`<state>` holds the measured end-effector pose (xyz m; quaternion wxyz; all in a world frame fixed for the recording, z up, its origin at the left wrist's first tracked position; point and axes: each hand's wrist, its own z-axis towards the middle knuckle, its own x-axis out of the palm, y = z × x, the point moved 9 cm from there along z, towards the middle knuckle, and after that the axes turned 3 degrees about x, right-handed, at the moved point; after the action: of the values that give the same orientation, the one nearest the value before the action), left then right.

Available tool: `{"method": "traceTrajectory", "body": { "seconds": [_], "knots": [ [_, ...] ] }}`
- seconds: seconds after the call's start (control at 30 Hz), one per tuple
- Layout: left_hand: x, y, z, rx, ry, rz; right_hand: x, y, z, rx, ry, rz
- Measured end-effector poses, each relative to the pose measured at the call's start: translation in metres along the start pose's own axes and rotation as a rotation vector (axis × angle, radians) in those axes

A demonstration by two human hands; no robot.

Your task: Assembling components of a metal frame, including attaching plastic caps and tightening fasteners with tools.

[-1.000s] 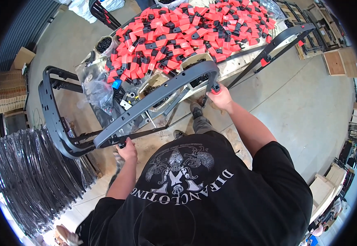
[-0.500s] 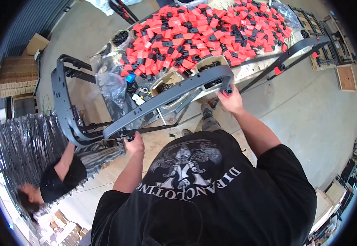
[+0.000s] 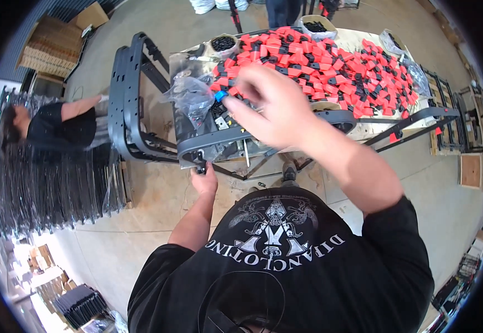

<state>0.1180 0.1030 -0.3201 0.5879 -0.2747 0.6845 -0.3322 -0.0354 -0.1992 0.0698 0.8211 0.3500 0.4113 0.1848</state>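
Note:
My left hand (image 3: 205,181) grips the near left end of a long dark grey frame (image 3: 263,133) that lies across the front edge of the table (image 3: 363,130). My right hand (image 3: 272,105) is off the frame and raised over the table. It is blurred, with fingers stretched apart toward clear plastic bags (image 3: 191,97) and a small blue piece (image 3: 221,95). Nothing shows in that hand. Several red and black parts (image 3: 330,61) cover the tabletop behind it.
More dark frames (image 3: 125,105) stand stacked left of the table. A co-worker in black (image 3: 58,125) bends beside a big stack of black parts (image 3: 47,188). Cardboard boxes (image 3: 52,50) sit at the far left. Two bowls of small black pieces (image 3: 223,43) stand on the table.
My right hand has let go of the frame's right end and lifted toward the bags on the table. My left hand keeps its grip. The co-worker has moved further into view at left.

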Motion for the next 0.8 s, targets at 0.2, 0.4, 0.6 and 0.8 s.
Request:
{"method": "traceTrajectory", "body": {
  "seconds": [0.2, 0.4, 0.6, 0.8],
  "knots": [
    [0.002, -0.028, 0.002, 0.014, 0.114, 0.135, 0.160, -0.122, 0.081, 0.108, 0.169, 0.089],
    [0.001, -0.033, 0.006, -0.059, 0.233, 0.151, 0.210, -0.156, 0.080, 0.199, 0.646, -0.054],
    [-0.003, -0.032, 0.003, -0.194, 0.462, 0.358, 0.230, -0.170, 0.059, 0.164, 0.890, -0.080],
    [0.007, -0.005, 0.004, -0.132, 0.472, 0.097, 0.229, -0.166, 0.054, 0.242, 0.940, -0.036]
  ]
}}
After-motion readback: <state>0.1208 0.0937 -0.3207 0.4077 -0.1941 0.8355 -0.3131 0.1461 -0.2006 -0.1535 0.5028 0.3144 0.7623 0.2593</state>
